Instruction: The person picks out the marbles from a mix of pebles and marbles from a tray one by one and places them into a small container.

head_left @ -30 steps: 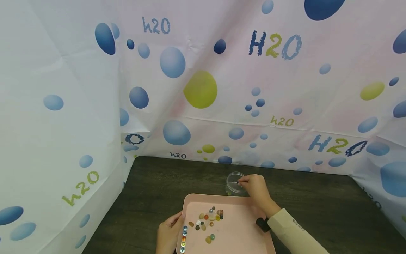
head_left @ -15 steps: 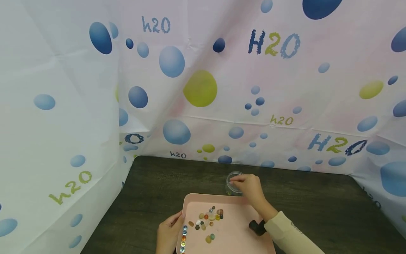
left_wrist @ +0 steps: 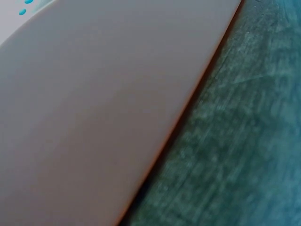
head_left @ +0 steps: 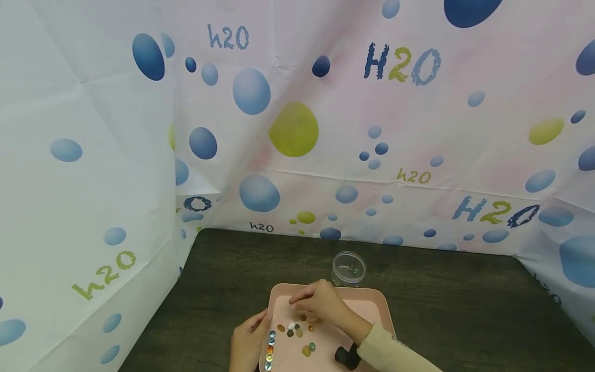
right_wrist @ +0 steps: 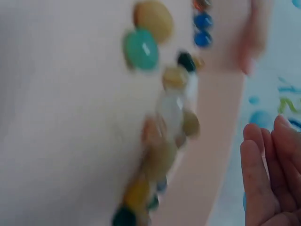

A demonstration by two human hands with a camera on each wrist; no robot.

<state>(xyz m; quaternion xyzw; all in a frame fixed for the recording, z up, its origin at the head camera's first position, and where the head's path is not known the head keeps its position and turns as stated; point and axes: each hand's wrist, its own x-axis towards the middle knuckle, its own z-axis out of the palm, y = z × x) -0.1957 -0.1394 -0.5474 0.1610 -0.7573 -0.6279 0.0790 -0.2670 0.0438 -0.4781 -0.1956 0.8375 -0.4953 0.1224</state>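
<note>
My left hand grips the left rim of a pink tray; its fingertips are at the edge. In the left wrist view the tray's outer side fills most of the frame. My right hand hovers over the tray's upper left, above polished stones that it partly covers. The right wrist view shows the fingers fairly straight, with nothing between them. Below lie a green stone, a tan stone and several others in a loose cluster. Glass marbles form a row along the tray's left side.
A clear round jar with a few small pieces inside stands just behind the tray. Dark wood tabletop surrounds them. A patterned sheet hangs along the back and sides.
My right hand has moved from over the jar, left and nearer, to above the stones on the tray. The jar's opening is now uncovered. My left hand stays at the rim.
</note>
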